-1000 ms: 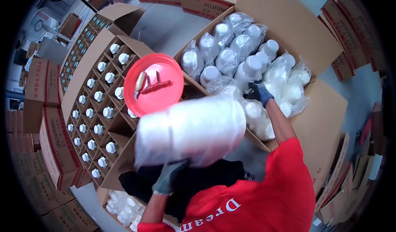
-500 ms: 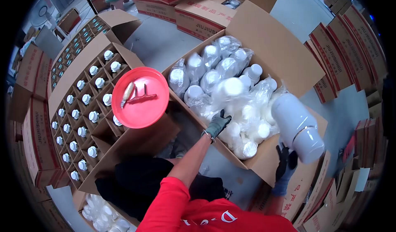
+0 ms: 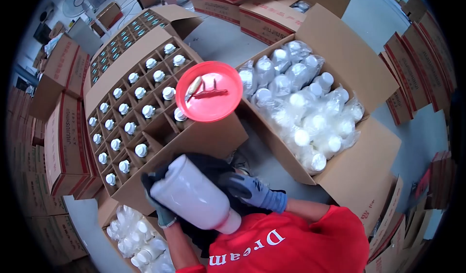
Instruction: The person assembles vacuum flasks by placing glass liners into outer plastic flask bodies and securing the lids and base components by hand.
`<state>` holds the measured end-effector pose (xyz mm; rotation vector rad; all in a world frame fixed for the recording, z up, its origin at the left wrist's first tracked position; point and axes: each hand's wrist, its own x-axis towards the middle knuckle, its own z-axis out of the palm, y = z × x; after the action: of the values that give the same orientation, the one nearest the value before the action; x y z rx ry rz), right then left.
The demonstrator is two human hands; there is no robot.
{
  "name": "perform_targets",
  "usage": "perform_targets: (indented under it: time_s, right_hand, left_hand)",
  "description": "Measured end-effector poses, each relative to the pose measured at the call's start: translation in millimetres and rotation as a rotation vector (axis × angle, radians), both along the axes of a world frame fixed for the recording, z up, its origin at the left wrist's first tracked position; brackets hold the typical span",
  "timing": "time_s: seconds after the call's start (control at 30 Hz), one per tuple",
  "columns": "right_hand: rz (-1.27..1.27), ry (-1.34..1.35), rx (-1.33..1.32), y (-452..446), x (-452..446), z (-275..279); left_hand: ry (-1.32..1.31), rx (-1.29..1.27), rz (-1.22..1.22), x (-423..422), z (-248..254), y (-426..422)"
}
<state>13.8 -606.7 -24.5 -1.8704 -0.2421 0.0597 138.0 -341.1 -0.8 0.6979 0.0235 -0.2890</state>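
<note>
A glossy white bottle lies tilted across my lap, its narrow capped end toward my shirt. My left hand, in a grey-green glove, grips its wide end from the left. Some of those fingers are behind the bottle. On the other side is my right hand, in a blue-grey glove with dark fingers. Its fingers are apart and reach to the bottle's side; whether they touch it I cannot tell. Ahead, a divided carton holds several white-capped bottles.
A red plastic dish with a knife-like tool rests on the divided carton's corner. To the right, an open carton holds several plastic-wrapped white bottles. More wrapped bottles fill a box at lower left. Stacked cartons stand at right.
The white bottle has come from the right side to over my lap. My left hand has left the open carton and taken hold of it. My right hand has moved left; the view has shifted.
</note>
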Motion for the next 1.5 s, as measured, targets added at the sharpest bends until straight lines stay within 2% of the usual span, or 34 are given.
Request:
perform_targets:
  time_s: [0.03, 0.07, 0.17, 0.2, 0.23, 0.27, 0.33, 0.4, 0.47, 0.5, 0.57, 0.67, 0.7, 0.73, 0.77, 0.8, 0.87, 0.93, 0.97, 1.0, 1.03, 1.07, 1.13, 1.17, 1.27, 1.3, 1.33, 1.37, 1.4, 1.43, 1.47, 1.5]
  right_hand:
    - [0.012, -0.120, 0.028, 8, 17, 11]
    - [0.023, -0.230, 0.061, 20, 33, 28]
    - [0.051, -0.441, 0.043, 63, 52, 67]
    - [0.064, -0.488, 0.034, 83, 51, 71]
    - [0.075, -0.379, 0.237, 91, 51, 58]
    - [0.128, -0.495, 0.246, 91, 61, 55]
    - [0.203, -0.586, 0.327, 96, 65, 60]
    - [0.196, -0.523, 0.305, 101, 74, 41]
    - [0.163, -0.269, 0.339, 92, 86, 11]
    - [0.191, -0.314, 0.203, 88, 92, 20]
    - [0.246, -0.407, -0.070, 77, 102, 47]
    - [0.313, -0.403, -0.105, 105, 93, 91]
    - [0.436, -0.459, -0.170, 114, 96, 90]
    - [0.455, -0.370, -0.056, 110, 102, 83]
    - [0.473, -0.278, 0.055, 97, 111, 73]
    - [0.491, -0.182, 0.164, 81, 118, 68]
    - [0.221, 0.016, 0.139, 67, 125, 71]
    - [0.292, -0.062, 0.213, 77, 124, 81]
    - [0.473, -0.212, 0.245, 88, 126, 93]
    - [0.643, -0.281, 0.163, 96, 124, 105]
    - [0.676, -0.339, 0.073, 93, 130, 101]
    - [0.703, -0.394, -0.018, 88, 135, 95]
    - [0.577, -0.398, -0.222, 71, 148, 86]
    - [0.437, -0.200, -0.086, 76, 141, 89]
    - [0.490, -0.259, 0.006, 110, 127, 109]
    - [0.451, -0.355, -0.088, 113, 125, 102]
    - [0.444, -0.261, -0.027, 107, 131, 94]
    - [0.437, -0.170, 0.034, 91, 141, 86]
    - [0.430, -0.073, 0.092, 75, 148, 79]
    - [0.247, -0.073, -0.067, 61, 152, 74]
    - [0.279, -0.072, 0.019, 64, 153, 78]
    - [0.312, -0.069, 0.100, 68, 154, 86]
  left_hand:
    - [-0.098, 0.021, 0.030, -9, -22, 30]
    - [-0.102, 0.026, 0.063, -23, -24, 41]
    - [0.015, 0.113, 0.238, -52, -29, 38]
    - [-0.081, 0.305, 0.305, -63, -23, 52]
    - [-0.159, 0.502, 0.383, -74, -17, 65]
    - [-0.348, 0.841, 0.440, -77, 27, 43]
    - [-0.572, 0.961, 0.482, -86, 57, 46]
    - [-0.535, 0.892, 0.522, -78, 41, 52]
    - [-0.252, 0.832, 0.387, -62, -7, 55]
    - [-0.117, 0.787, 0.313, -55, -16, 54]
    - [-0.055, 0.605, 0.263, -45, -22, 57]
    - [-0.148, 0.792, 0.270, -47, -26, 65]
    - [-0.102, 0.804, 0.295, -56, -14, 65]
    - [-0.235, 0.885, 0.318, -65, 1, 68]
    - [-0.368, 0.962, 0.351, -68, 40, 66]
    - [-0.214, 0.964, 0.353, -84, 37, 76]
    - [-0.103, 0.591, 0.475, -94, 30, 98]
    - [-0.271, 0.923, 0.516, -80, 28, 82]
    - [-0.383, 1.132, 0.489, -81, 11, 81]
    - [-0.329, 0.907, 0.347, -66, 24, 69]
    - [-0.242, 0.694, 0.221, -52, 37, 57]
    - [-0.543, 0.919, 0.199, -40, 45, 64]
    - [-0.529, 1.125, 0.215, -37, 40, 69]
    - [-0.509, 1.097, 0.217, -33, 37, 69]
    - [-0.398, 1.006, 0.224, -26, 36, 68]
    - [-0.330, 0.960, 0.230, -31, 42, 64]
    - [-0.269, 0.916, 0.240, -34, 46, 62]
    - [-0.470, 0.840, 0.206, -39, 44, 74]
    - [-0.343, 0.589, 0.283, -49, 42, 85]
    - [-0.213, 0.335, 0.353, -60, 39, 94]
    - [-0.081, 0.080, 0.417, -63, 43, 96]
    - [-0.218, 0.943, 0.525, -52, 53, 84]
